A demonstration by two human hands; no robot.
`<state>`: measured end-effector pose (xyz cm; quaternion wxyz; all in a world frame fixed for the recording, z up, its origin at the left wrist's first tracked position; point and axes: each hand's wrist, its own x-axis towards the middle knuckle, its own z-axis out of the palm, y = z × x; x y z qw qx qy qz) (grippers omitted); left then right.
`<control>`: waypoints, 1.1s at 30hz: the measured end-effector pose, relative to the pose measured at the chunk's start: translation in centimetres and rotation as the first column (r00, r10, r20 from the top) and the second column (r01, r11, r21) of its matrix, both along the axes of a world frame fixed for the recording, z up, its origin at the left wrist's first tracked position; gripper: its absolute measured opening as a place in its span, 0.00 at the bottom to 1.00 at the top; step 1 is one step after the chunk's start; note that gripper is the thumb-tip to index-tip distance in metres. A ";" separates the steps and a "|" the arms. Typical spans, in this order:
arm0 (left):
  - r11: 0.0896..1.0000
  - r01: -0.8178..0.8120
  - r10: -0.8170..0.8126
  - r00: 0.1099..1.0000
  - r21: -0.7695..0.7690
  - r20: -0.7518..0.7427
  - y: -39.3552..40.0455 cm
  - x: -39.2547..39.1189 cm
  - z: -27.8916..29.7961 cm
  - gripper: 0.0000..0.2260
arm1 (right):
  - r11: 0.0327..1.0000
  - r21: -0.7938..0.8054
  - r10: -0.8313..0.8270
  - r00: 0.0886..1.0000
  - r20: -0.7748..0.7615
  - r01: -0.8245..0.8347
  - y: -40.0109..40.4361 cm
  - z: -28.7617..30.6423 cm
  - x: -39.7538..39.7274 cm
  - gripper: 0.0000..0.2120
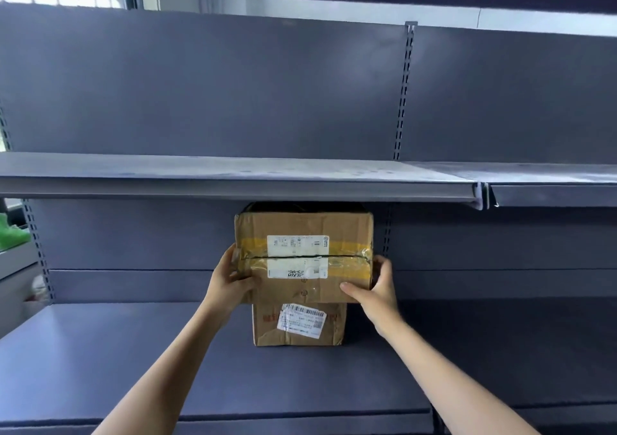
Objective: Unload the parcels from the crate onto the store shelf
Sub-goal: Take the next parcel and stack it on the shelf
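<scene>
A large cardboard parcel (303, 231) with yellow tape and white labels rests on top of a smaller cardboard parcel (298, 324) on the lower grey shelf (133, 351). My left hand (230, 276) grips the large parcel's left side. My right hand (374, 289) grips its right lower corner. The large parcel's top reaches just under the shelf above. The crate is out of view.
An upper grey shelf board (233, 176) runs across the middle, with a second board (551, 181) adjoining at right. Slotted uprights (402, 94) stand on the back panel. A green object (11, 231) lies at the far left edge.
</scene>
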<state>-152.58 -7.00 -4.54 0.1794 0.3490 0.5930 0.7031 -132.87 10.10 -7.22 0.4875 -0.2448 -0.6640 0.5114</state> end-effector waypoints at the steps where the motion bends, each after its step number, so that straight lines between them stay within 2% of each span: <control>1: 1.000 0.003 -0.003 1.000 0.001 0.006 0.4 -0.5 -0.5 0.30 | 1.000 -0.004 0.003 1.000 0.002 -0.003 0.5 -0.6 -0.5 0.33; 13: 0.998 0.045 -0.044 0.998 0.032 -0.040 4.4 -3.4 -1.1 0.30 | 0.999 0.021 0.025 0.999 -0.041 -0.024 4.8 -1.5 -5.1 0.33; 33: 0.996 0.011 -0.009 1.000 0.087 -0.020 6.8 -4.0 -2.0 0.27 | 1.000 -0.001 0.009 0.998 -0.062 -0.009 7.0 -2.4 -6.8 0.31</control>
